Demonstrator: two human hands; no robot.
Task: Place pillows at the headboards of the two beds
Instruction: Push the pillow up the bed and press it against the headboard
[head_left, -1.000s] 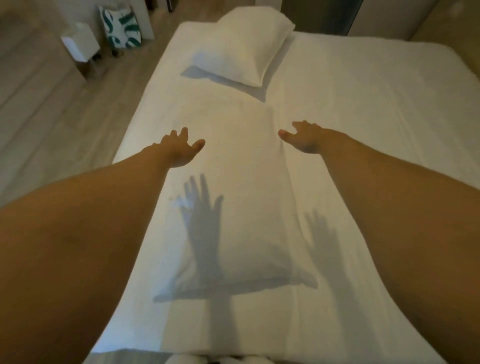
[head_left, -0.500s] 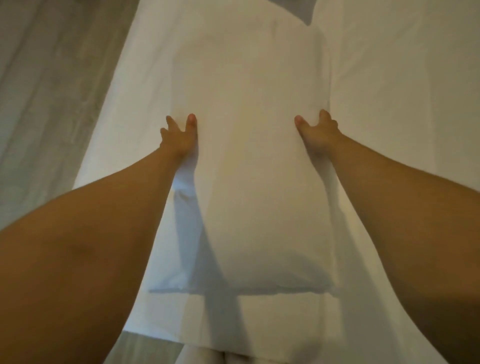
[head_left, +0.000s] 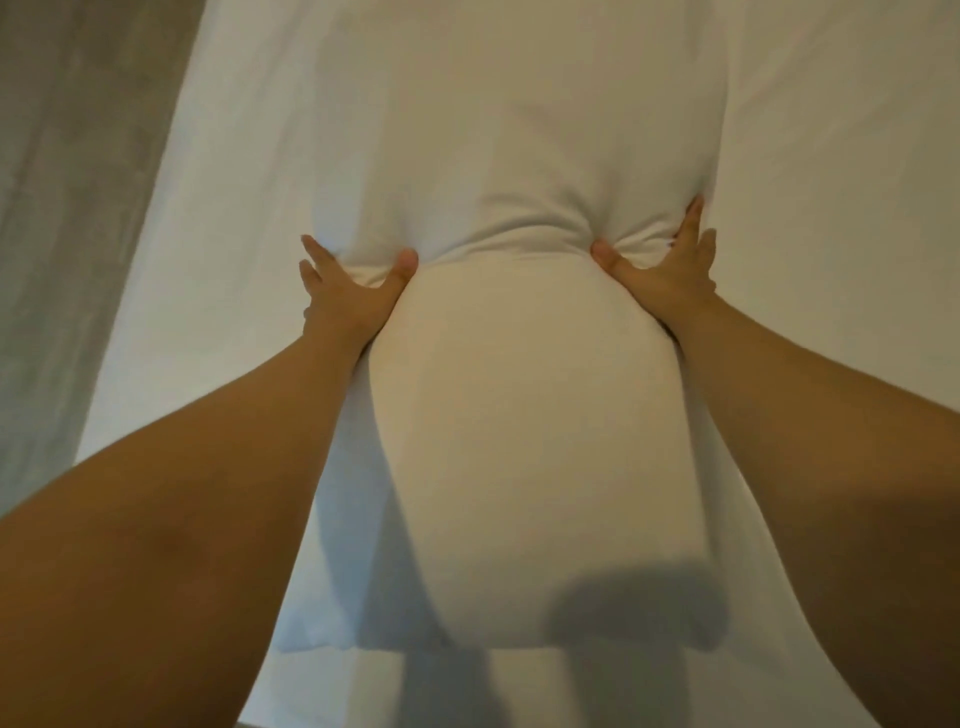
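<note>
Pillow: a long white fabric pillow (head_left: 524, 415) runs up the centre of the frame on the white-sheeted bed (head_left: 249, 208), pinched into a waist at mid-length, the near half bulging.
Left hand: the left hand (head_left: 348, 296) grips the pillow's left edge at centre left, thumb pressed into the top, fingers (head_left: 314, 254) spread along the side.
Right hand: the right hand (head_left: 660, 275) clasps the right edge at centre right, thumb dug into the creased fabric, fingers along the side.
Floor: grey wood-plank floor (head_left: 67, 208) fills the upper left.
Shadows: dark shadows lie at the pillow's near end, lower centre.
</note>
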